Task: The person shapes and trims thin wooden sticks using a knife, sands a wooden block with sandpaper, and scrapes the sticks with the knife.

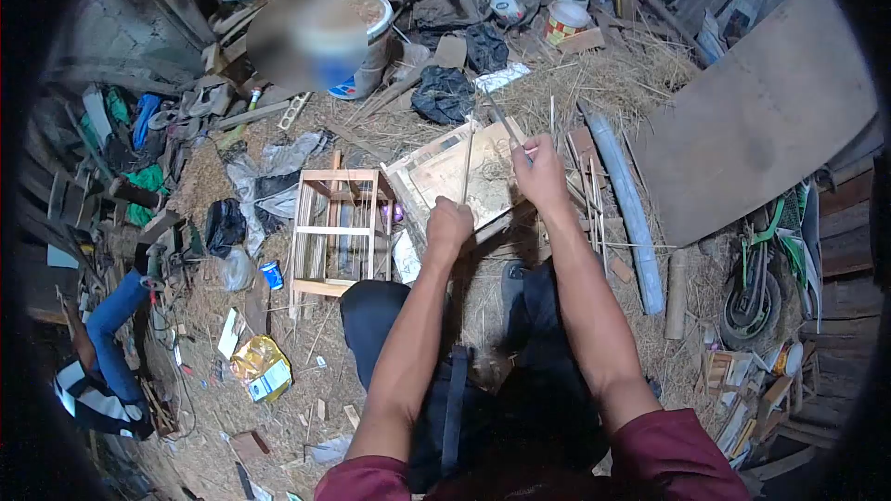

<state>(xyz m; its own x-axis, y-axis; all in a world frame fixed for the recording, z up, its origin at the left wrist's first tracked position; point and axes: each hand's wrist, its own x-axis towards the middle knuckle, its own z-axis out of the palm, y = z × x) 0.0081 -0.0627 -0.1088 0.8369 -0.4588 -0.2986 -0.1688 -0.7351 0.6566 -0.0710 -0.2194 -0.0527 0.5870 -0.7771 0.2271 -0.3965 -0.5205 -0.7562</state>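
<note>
Thin wooden stick (468,165) above the wooden worktop (436,173), lower end in closed left hand (449,225); likely light, stiff, snappable, best held low. Right hand (540,172) closed round a slim tool (501,118), type unclear. Beyond: white bucket (375,57) of tan loose matter; patterned tub (565,23), contents unseen.

Over the pale wooden board (436,173), your right hand (540,170) hides the grip of a thin tool (501,111), whose kind can't be told, and your left hand (450,224) covers the near end of a thin stick (468,158). Beyond the board to the left, a blurred oval (302,42) masks part of the white bucket (378,51). On your side of the board, the bottom edge cuts off both your maroon sleeves (673,455).
</note>
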